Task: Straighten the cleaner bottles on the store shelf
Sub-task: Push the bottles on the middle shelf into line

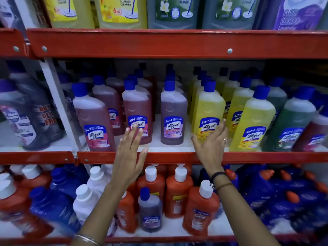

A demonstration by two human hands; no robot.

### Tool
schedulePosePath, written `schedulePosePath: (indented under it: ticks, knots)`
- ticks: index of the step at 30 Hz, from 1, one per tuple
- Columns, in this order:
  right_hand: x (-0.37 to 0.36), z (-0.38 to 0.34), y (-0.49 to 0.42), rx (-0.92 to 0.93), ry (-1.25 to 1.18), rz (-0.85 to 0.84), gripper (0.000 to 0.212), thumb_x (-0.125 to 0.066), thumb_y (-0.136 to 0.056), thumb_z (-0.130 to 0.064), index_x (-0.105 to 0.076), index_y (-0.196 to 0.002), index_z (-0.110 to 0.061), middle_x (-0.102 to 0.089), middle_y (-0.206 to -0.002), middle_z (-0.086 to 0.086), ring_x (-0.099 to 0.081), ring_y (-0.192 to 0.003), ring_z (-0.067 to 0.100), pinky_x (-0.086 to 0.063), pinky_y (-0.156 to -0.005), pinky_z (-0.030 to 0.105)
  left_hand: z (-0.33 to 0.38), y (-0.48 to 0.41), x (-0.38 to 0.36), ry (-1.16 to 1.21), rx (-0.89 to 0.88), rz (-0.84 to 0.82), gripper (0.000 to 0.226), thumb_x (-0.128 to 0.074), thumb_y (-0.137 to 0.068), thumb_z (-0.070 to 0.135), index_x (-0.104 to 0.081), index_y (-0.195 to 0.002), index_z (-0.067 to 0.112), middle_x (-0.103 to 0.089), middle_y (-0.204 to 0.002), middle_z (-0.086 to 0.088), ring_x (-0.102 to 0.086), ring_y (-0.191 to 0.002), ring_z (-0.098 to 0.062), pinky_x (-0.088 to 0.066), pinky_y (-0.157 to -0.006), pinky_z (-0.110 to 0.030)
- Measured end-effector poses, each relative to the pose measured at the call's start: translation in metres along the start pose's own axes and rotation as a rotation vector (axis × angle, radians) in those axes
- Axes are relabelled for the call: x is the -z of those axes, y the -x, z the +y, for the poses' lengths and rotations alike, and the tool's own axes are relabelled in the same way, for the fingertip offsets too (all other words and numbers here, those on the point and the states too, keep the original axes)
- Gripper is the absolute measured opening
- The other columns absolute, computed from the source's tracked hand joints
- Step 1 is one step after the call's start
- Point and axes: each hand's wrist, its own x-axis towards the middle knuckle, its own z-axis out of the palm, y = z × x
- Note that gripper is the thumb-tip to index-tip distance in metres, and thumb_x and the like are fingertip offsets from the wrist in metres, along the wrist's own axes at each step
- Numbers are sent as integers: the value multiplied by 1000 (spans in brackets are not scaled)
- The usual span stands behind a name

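Right now the cleaner bottles stand in rows on the middle shelf, blue-capped plastic bottles of tinted liquid with blue labels. The reddish-pink bottle [137,112] and the purple bottle [173,112] sit set back from the edge, with a gap between them, while the leaning pink bottle [94,119] at the left and the front yellow bottle [253,121] at the right stand nearer the red metal shelf lip [170,157].

The left hand [130,151] reaches up with fingers spread and loose, fingertips [136,127] at the label of the reddish-pink bottle, grasping nothing. The right hand [211,141] is likewise open, its palm and fingers against the lower front of the nearer yellow bottle [208,114], not closed around it.

My judgement: the row is only partly aligned. A push from flat fingers high on a tall, narrow bottle could tip it backward into those behind. Dragging either forward too fast risks sending it over the lip onto the orange white-capped bottles [177,189] on the shelf below.
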Motion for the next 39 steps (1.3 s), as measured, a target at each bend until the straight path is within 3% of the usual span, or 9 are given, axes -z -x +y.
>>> schedulePosePath:
  ticks: [5, 10, 22, 29, 32, 35, 39]
  knots:
    - [-6, -7, -19, -140, 94, -86, 121, -78, -65, -52, -10, -146, 6, -43, -133, 29, -52, -111, 46, -46, -93, 47, -20, 9, -12, -166, 94, -74, 61, -22, -98, 53, -15, -152, 27, -9, -162, 2, -6, -149, -19, -12, -118, -49]
    - [-5, -7, -31, -189, 185, -136, 108, -76, -62, -56, -26, -136, 6, -49, -125, 25, -57, -108, 44, -49, -85, 44, -25, 14, -15, -328, 111, -132, 63, -15, -98, 56, -20, -151, 24, -20, -161, -5, -17, -147, -29, -8, -116, -48]
    - [14, 5, -7, -104, 198, -62, 98, -74, -61, -56, -35, -128, 5, -55, -114, 23, -57, -102, 40, -51, -83, 45, -22, 14, -15, -335, 124, -140, 60, -21, -97, 52, -29, -149, 22, -31, -158, -6, -24, -145, -32, -11, -115, -51]
    - [22, 6, 6, -84, 179, -33, 99, -74, -63, -56, -34, -130, 6, -55, -113, 23, -58, -100, 40, -52, -80, 44, -22, 16, -13, -325, 131, -169, 64, -12, -98, 57, -29, -149, 22, -36, -155, -8, -25, -144, -33, -10, -115, -51]
    - [22, 9, 11, -85, 144, -29, 99, -74, -65, -56, -34, -131, 6, -53, -116, 24, -57, -103, 42, -51, -81, 45, -25, 21, -10, -345, 120, -183, 64, -12, -98, 57, -27, -149, 23, -35, -156, -7, -23, -145, -33, -11, -115, -51]
    - [20, 7, 28, -84, 41, 70, 96, -75, -69, -52, -31, -136, 2, -45, -129, 26, -46, -117, 40, -45, -94, 49, -32, 27, -7, -349, 109, -186, 63, -13, -98, 57, -23, -151, 25, -29, -158, -5, -18, -147, -29, -9, -116, -49]
    - [7, -25, 62, 77, -240, 104, 68, -70, -78, -38, -40, -128, -4, -47, -128, 22, -42, -120, 31, -38, -102, 37, -43, 33, -3, -346, 98, -175, 63, -16, -98, 57, -13, -153, 26, -22, -160, -7, 3, -150, -17, 7, -118, -35]
